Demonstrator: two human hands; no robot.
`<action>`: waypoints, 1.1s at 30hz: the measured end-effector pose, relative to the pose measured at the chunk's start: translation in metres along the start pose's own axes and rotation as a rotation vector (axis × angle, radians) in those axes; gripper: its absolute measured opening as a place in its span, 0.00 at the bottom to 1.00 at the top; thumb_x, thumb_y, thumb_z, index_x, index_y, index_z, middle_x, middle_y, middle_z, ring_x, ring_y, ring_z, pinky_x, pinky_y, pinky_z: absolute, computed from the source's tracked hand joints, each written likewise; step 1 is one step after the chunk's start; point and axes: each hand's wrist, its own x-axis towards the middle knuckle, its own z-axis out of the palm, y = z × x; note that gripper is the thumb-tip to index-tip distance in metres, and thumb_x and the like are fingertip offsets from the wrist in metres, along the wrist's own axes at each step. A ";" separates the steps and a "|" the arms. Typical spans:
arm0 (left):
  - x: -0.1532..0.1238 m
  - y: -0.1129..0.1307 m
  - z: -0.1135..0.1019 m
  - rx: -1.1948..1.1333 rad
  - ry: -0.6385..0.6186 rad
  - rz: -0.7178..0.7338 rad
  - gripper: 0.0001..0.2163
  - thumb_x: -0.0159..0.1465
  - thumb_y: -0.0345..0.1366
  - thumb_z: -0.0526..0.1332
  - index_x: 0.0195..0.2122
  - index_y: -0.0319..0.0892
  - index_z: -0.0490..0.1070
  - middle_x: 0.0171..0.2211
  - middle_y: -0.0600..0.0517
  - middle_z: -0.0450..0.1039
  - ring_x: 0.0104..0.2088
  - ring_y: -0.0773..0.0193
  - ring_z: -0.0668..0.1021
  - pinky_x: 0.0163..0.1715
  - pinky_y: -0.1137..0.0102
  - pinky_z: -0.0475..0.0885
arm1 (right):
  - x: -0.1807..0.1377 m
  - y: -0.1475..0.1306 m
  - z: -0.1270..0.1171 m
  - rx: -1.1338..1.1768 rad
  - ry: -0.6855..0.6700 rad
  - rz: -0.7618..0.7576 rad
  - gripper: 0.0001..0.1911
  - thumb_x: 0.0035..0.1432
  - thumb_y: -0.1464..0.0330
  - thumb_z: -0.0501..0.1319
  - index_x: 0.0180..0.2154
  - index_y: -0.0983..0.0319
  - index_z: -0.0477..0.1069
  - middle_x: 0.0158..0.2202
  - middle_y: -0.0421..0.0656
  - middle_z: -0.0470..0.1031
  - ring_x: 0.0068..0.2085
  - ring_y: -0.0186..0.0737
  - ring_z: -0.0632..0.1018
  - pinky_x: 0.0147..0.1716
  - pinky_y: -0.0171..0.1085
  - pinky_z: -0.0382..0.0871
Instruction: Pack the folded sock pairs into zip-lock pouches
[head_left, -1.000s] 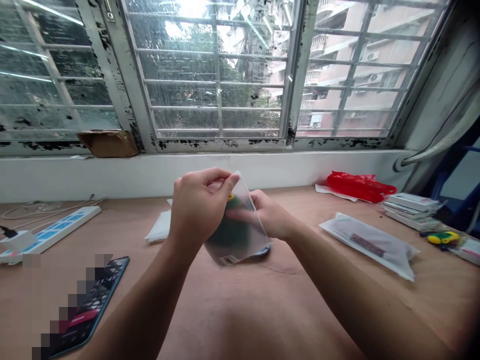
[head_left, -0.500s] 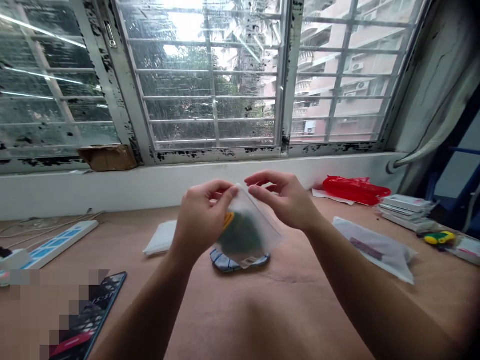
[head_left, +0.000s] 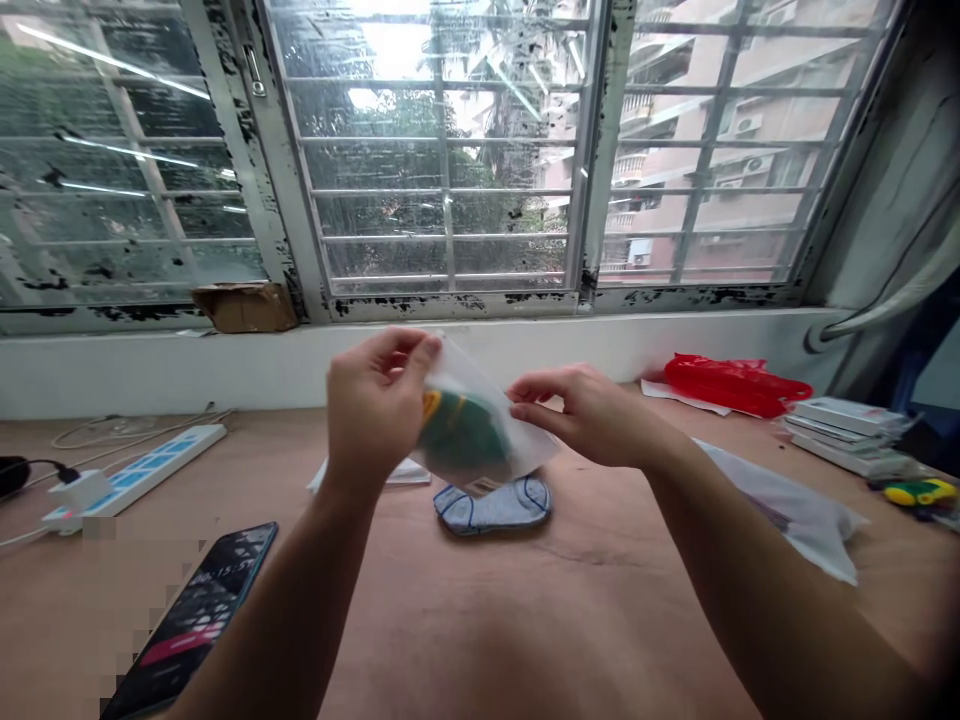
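Observation:
I hold a clear plastic bag (head_left: 480,425) above the wooden table (head_left: 525,620), with a green and yellow item (head_left: 457,432) inside it. My left hand (head_left: 375,400) pinches the bag's top left corner. My right hand (head_left: 592,412) pinches the bag's right edge with thumb and fingers. Below the bag, a grey sock with blue trim (head_left: 495,506) lies flat on the table.
A phone (head_left: 195,615) lies at the near left, a white power strip (head_left: 131,480) with a plug beyond it. A white packet (head_left: 787,505), a red bag (head_left: 735,382), stacked booklets (head_left: 847,430) and a yellow-green object (head_left: 919,492) lie right. A cardboard box (head_left: 244,306) sits on the windowsill.
Both hands raised the bag off the table, uncovering the grey sock beneath. The right hand came out from behind the bag to pinch its right edge.

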 end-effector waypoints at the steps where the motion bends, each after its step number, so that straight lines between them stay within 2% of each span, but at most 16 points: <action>1: 0.004 -0.002 -0.005 -0.001 0.073 -0.020 0.06 0.60 0.41 0.65 0.31 0.45 0.77 0.25 0.54 0.75 0.26 0.66 0.75 0.24 0.73 0.69 | 0.000 0.005 -0.002 -0.024 -0.043 0.014 0.11 0.63 0.62 0.58 0.37 0.58 0.78 0.35 0.41 0.80 0.35 0.40 0.77 0.34 0.37 0.65; 4: 0.015 -0.008 -0.018 0.005 0.211 -0.058 0.06 0.59 0.41 0.65 0.31 0.45 0.77 0.25 0.56 0.74 0.27 0.67 0.75 0.23 0.74 0.68 | 0.000 0.020 -0.006 -0.068 -0.114 0.069 0.13 0.64 0.60 0.56 0.37 0.57 0.78 0.35 0.42 0.80 0.35 0.40 0.77 0.34 0.38 0.66; 6: 0.017 -0.010 -0.020 0.011 0.209 -0.063 0.06 0.60 0.41 0.65 0.31 0.45 0.77 0.25 0.56 0.74 0.27 0.67 0.75 0.24 0.74 0.68 | -0.001 0.024 -0.007 -0.063 -0.121 0.092 0.12 0.63 0.59 0.57 0.38 0.57 0.77 0.38 0.42 0.80 0.39 0.42 0.77 0.37 0.39 0.67; 8: 0.013 -0.009 -0.016 0.006 0.174 -0.057 0.07 0.60 0.41 0.64 0.31 0.44 0.77 0.24 0.56 0.74 0.26 0.67 0.75 0.23 0.74 0.68 | -0.001 0.021 -0.005 -0.023 -0.107 0.091 0.15 0.58 0.57 0.62 0.44 0.56 0.76 0.44 0.44 0.79 0.45 0.45 0.77 0.42 0.41 0.68; 10: 0.007 -0.006 -0.007 -0.005 0.127 -0.031 0.08 0.60 0.41 0.65 0.31 0.43 0.76 0.24 0.55 0.73 0.26 0.67 0.76 0.21 0.75 0.68 | 0.000 0.014 0.000 0.066 -0.076 0.092 0.29 0.50 0.56 0.69 0.53 0.56 0.71 0.49 0.45 0.77 0.50 0.47 0.75 0.45 0.42 0.69; 12: -0.002 -0.003 0.003 -0.029 0.078 -0.018 0.09 0.60 0.42 0.64 0.31 0.42 0.75 0.24 0.54 0.73 0.26 0.66 0.76 0.21 0.75 0.67 | 0.002 0.006 0.008 0.170 -0.068 0.106 0.39 0.43 0.56 0.73 0.57 0.56 0.67 0.48 0.45 0.77 0.48 0.47 0.76 0.42 0.40 0.71; 13: -0.006 -0.001 0.007 -0.042 0.059 -0.019 0.09 0.61 0.42 0.63 0.30 0.41 0.75 0.23 0.54 0.72 0.26 0.66 0.76 0.20 0.76 0.67 | 0.004 0.004 0.012 0.216 -0.076 0.118 0.37 0.42 0.57 0.73 0.55 0.57 0.69 0.45 0.44 0.78 0.45 0.45 0.77 0.39 0.38 0.72; 17: -0.016 0.002 0.020 -0.045 -0.028 -0.033 0.10 0.63 0.41 0.61 0.29 0.41 0.73 0.22 0.55 0.71 0.25 0.66 0.76 0.20 0.76 0.65 | 0.008 0.006 0.031 0.385 -0.161 0.183 0.16 0.49 0.60 0.68 0.38 0.63 0.76 0.34 0.41 0.78 0.34 0.40 0.77 0.30 0.34 0.70; 21: -0.016 0.000 0.022 0.013 -0.176 -0.049 0.10 0.62 0.42 0.61 0.30 0.42 0.73 0.26 0.53 0.75 0.29 0.64 0.78 0.25 0.75 0.68 | 0.000 0.019 0.033 0.427 -0.153 0.239 0.11 0.50 0.65 0.66 0.35 0.65 0.76 0.31 0.40 0.78 0.32 0.38 0.76 0.30 0.33 0.69; 24: -0.015 -0.014 0.019 0.085 -0.230 -0.101 0.11 0.61 0.45 0.61 0.34 0.43 0.73 0.28 0.53 0.76 0.31 0.62 0.79 0.27 0.74 0.70 | -0.018 0.029 0.011 0.231 -0.091 0.310 0.10 0.52 0.67 0.64 0.36 0.64 0.77 0.33 0.40 0.80 0.33 0.39 0.77 0.30 0.32 0.68; 27: -0.018 -0.040 0.011 0.182 -0.282 -0.186 0.13 0.60 0.49 0.60 0.35 0.44 0.73 0.27 0.54 0.76 0.30 0.60 0.79 0.27 0.72 0.69 | -0.043 0.043 -0.027 -0.257 0.041 0.448 0.11 0.56 0.67 0.60 0.38 0.62 0.78 0.35 0.43 0.80 0.33 0.41 0.77 0.30 0.34 0.66; 29: -0.024 -0.060 0.003 0.211 -0.308 -0.230 0.14 0.60 0.50 0.60 0.35 0.44 0.72 0.28 0.53 0.77 0.30 0.59 0.79 0.28 0.71 0.69 | -0.064 0.057 -0.048 -0.613 0.190 0.519 0.16 0.59 0.66 0.57 0.48 0.58 0.76 0.42 0.46 0.79 0.38 0.46 0.77 0.33 0.36 0.67; 31: -0.034 -0.081 -0.004 0.248 -0.310 -0.261 0.15 0.60 0.51 0.59 0.34 0.44 0.72 0.30 0.52 0.77 0.31 0.59 0.79 0.29 0.70 0.70 | -0.090 0.075 -0.053 -0.859 0.316 0.543 0.23 0.63 0.68 0.52 0.59 0.57 0.66 0.51 0.50 0.75 0.44 0.50 0.75 0.35 0.39 0.68; 33: -0.050 -0.101 -0.008 0.289 -0.292 -0.273 0.15 0.61 0.51 0.57 0.33 0.44 0.71 0.32 0.51 0.77 0.32 0.59 0.78 0.30 0.70 0.69 | -0.121 0.093 -0.040 -1.003 0.285 0.523 0.27 0.63 0.70 0.49 0.63 0.62 0.60 0.57 0.56 0.69 0.49 0.55 0.71 0.39 0.44 0.68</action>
